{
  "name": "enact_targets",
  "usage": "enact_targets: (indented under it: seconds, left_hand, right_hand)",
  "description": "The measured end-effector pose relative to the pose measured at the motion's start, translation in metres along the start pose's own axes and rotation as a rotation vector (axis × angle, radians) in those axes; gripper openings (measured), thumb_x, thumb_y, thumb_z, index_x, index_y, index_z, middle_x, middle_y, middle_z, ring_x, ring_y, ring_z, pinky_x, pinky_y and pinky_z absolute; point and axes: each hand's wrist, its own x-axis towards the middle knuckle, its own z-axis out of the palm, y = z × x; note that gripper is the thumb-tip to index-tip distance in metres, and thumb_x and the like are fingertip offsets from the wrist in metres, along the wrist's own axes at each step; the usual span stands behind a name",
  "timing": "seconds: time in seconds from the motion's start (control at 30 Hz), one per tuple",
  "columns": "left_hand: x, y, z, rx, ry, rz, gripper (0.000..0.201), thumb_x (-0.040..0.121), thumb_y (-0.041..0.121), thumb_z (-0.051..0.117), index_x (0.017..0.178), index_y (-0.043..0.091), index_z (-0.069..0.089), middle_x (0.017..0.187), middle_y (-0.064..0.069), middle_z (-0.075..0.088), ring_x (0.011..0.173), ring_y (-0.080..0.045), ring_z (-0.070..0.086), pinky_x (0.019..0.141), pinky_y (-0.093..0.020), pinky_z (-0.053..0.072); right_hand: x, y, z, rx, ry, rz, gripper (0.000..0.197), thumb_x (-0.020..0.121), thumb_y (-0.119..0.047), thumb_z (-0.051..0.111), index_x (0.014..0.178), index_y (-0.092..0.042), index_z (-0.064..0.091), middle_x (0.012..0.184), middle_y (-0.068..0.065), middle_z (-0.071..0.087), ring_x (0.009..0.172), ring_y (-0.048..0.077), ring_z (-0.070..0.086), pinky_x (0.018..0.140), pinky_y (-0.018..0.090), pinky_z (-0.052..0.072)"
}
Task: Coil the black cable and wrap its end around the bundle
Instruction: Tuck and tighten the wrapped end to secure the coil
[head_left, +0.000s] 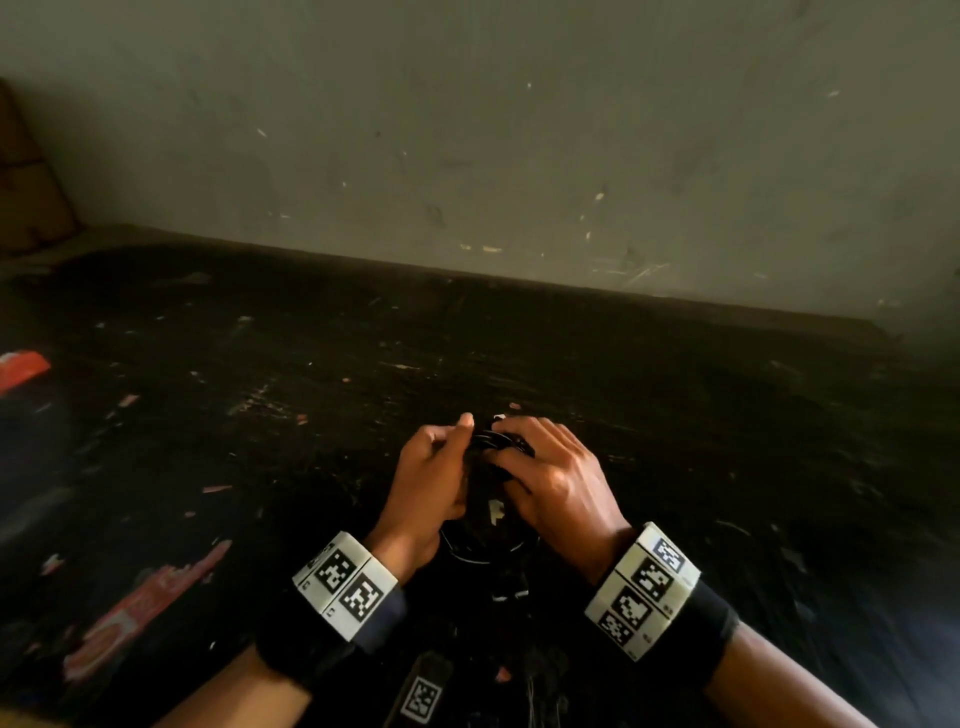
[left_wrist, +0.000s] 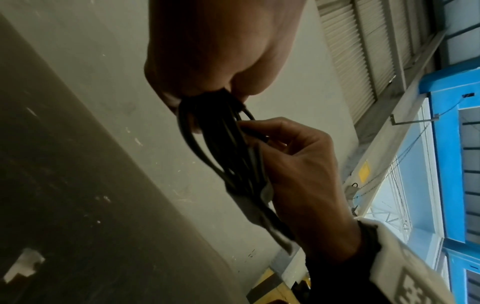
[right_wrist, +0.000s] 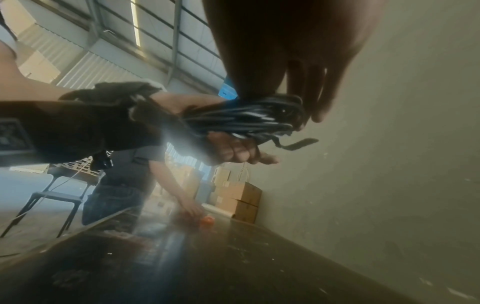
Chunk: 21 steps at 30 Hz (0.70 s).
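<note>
The black cable (head_left: 501, 441) is gathered into a bundle held between both hands just above the dark table. My left hand (head_left: 441, 457) grips one side of the bundle, fingers curled round the strands (left_wrist: 221, 133). My right hand (head_left: 524, 457) pinches the strands from the other side, thumb and fingers closed on them (left_wrist: 249, 127). In the right wrist view the bundle (right_wrist: 246, 117) lies across the left hand's palm (right_wrist: 233, 152), and a short flat cable end (right_wrist: 301, 144) sticks out free to the right. A loop of cable (head_left: 488, 553) hangs below the wrists.
The scuffed dark table (head_left: 311, 389) runs to a grey wall (head_left: 519, 156) behind. An orange-red item (head_left: 21, 369) and a red wrapper (head_left: 140, 608) lie at the left. Another person (right_wrist: 124, 181) bends over the table's far end near cardboard boxes (right_wrist: 241, 197) and a chair (right_wrist: 52, 197).
</note>
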Motion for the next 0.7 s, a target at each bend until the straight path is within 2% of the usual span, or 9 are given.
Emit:
enact_targets:
  seconds: [0.07,0.17,0.27,0.4,0.57,0.7]
  left_hand:
    - [-0.001,0.0,0.001,0.014,-0.052,-0.02,0.032,0.093,0.046,0.049,0.075,0.02,0.057,0.041,0.013,0.046,0.035,0.001,0.043,0.034,-0.013,0.032]
    - [-0.001,-0.001,0.0,0.029,-0.104,-0.076,0.035,0.089,0.05,0.053,0.075,0.019,0.059,0.047,0.009,0.039,0.04,-0.004,0.037,0.037,-0.017,0.028]
    - [0.002,-0.005,0.002,-0.02,-0.138,-0.087,0.029,0.089,0.044,0.056,0.083,0.016,0.064,0.047,0.009,0.038,0.04,-0.005,0.033,0.037,-0.017,0.023]
    - [0.004,-0.007,0.006,-0.092,-0.074,-0.07,0.023,0.091,0.032,0.058,0.072,0.02,0.061,0.05,0.006,0.039,0.042,-0.005,0.035,0.034,-0.016,0.025]
    - [0.004,-0.008,0.01,-0.118,-0.071,-0.003,0.02,0.093,0.026,0.055,0.076,0.016,0.056,0.051,0.006,0.039,0.039,-0.004,0.033,0.034,-0.016,0.025]
    - [0.003,-0.01,0.012,-0.082,-0.101,0.029,0.013,0.094,0.018,0.054,0.083,0.011,0.056,0.052,0.003,0.041,0.034,-0.003,0.033,0.032,-0.016,0.023]
  right_hand:
    - [-0.002,0.002,-0.001,0.006,0.002,-0.029,0.029,0.084,-0.023,0.046,0.095,-0.014,0.07,0.109,0.01,0.067,0.096,0.025,0.066,0.075,0.038,0.057]
    - [-0.002,0.006,-0.002,-0.008,0.01,-0.081,0.028,0.085,-0.021,0.046,0.097,-0.016,0.07,0.108,0.007,0.068,0.095,0.023,0.064,0.076,0.034,0.054]
    - [-0.003,0.012,-0.004,-0.015,0.006,-0.111,0.028,0.082,-0.019,0.047,0.096,-0.017,0.071,0.107,0.006,0.068,0.096,0.023,0.063,0.078,0.033,0.051]
    - [-0.008,0.017,-0.005,-0.01,-0.006,-0.098,0.023,0.081,-0.019,0.054,0.097,-0.019,0.07,0.111,0.006,0.066,0.1,0.022,0.06,0.082,0.032,0.048]
    - [-0.013,0.02,-0.005,0.002,0.085,-0.05,0.018,0.079,-0.014,0.067,0.096,-0.016,0.069,0.106,0.007,0.066,0.096,0.023,0.062,0.079,0.036,0.053]
    - [-0.012,0.017,-0.006,0.025,0.086,-0.079,0.019,0.081,-0.015,0.061,0.098,-0.018,0.069,0.105,0.006,0.064,0.095,0.022,0.06,0.078,0.033,0.05]
